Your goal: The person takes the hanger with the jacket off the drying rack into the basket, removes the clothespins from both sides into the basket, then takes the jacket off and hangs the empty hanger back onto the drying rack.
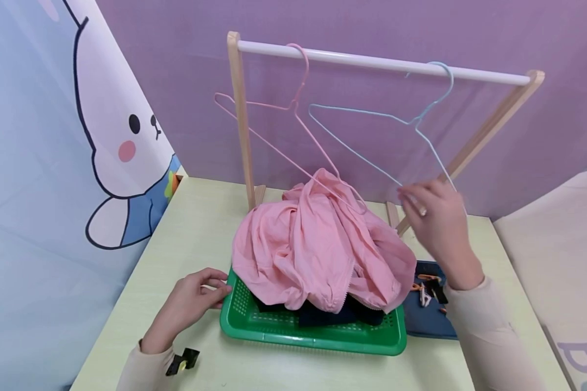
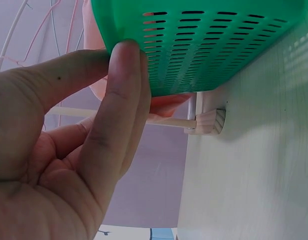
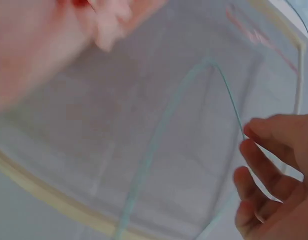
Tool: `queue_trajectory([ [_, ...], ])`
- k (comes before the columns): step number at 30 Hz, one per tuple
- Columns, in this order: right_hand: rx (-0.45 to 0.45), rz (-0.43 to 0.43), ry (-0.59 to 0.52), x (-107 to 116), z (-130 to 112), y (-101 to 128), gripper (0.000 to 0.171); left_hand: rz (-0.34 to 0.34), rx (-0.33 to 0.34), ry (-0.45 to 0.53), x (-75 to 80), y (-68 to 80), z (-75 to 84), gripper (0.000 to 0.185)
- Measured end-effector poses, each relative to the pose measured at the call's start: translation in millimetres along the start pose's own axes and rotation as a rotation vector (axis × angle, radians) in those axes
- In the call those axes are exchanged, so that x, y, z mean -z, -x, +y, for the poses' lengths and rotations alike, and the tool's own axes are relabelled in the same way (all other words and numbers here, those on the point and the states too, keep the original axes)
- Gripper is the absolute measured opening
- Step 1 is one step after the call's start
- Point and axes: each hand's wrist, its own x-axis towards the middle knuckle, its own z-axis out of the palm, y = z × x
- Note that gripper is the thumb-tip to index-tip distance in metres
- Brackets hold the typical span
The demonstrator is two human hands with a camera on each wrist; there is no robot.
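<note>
My left hand (image 1: 191, 301) pinches the left rim of a green perforated basket (image 1: 313, 341), thumb at the edge and fingers along its outer wall in the left wrist view. A crumpled pink zip-up garment (image 1: 298, 244) fills the basket, over dark cloth (image 1: 328, 316). My right hand (image 1: 437, 222) is raised at the lower right of a light blue wire hanger (image 1: 452, 81). In the right wrist view, thumb and index finger pinch the thin blue wire (image 3: 228, 92). The hanger's hook sits on the rack's white rail (image 1: 372, 61).
A pink hanger (image 1: 269, 106) hangs on the left of the rail, its lower end against the garment. The rack's wooden posts (image 1: 239, 108) stand behind the basket. A dark blue tray (image 1: 428, 321) with small clips lies under my right forearm. A purple wall backs the table.
</note>
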Motion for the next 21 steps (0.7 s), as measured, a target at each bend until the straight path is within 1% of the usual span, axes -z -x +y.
queue_trajectory([
  [2, 0.018, -0.115, 0.004, -8, 0, 8, 0.015, 0.001, -0.002, -0.004, 0.3, 0.4, -0.1, 0.031],
  [4, -0.004, -0.247, 0.018, -15, 1, 14, 0.014, 0.0, -0.003, -0.003, 0.5, 0.9, 0.1, 0.031],
  [7, -0.108, -0.492, 0.025, -24, 7, 17, 0.016, -0.001, -0.008, 0.0, 0.8, 1.4, 0.1, 0.031],
  [10, -0.247, -0.727, 0.005, -34, 20, 16, 0.026, 0.0, -0.01, 0.002, 1.1, 1.3, -0.3, 0.031],
  [12, -0.322, -0.85, 0.0, -42, 30, 15, 0.034, 0.0, -0.008, 0.0, 1.3, 1.1, -0.5, 0.031],
  [14, -0.351, -0.955, 0.014, -52, 41, 16, 0.037, 0.0, -0.001, -0.001, 1.5, 0.9, -0.6, 0.031],
  [16, -0.361, -1.048, 0.022, -60, 48, 18, 0.038, -0.001, 0.008, -0.003, 1.5, 0.5, -0.4, 0.03],
  [18, -0.335, -1.098, 0.026, -67, 53, 20, 0.037, -0.004, 0.018, -0.003, 1.5, 0.1, 0.0, 0.03],
  [19, -0.334, -1.101, 0.023, -70, 55, 22, 0.035, -0.006, 0.022, -0.002, 1.5, -0.1, 0.1, 0.03],
  [21, -0.345, -1.07, 0.01, -73, 56, 25, 0.03, -0.008, 0.029, -0.006, 1.3, -0.6, 0.1, 0.031],
])
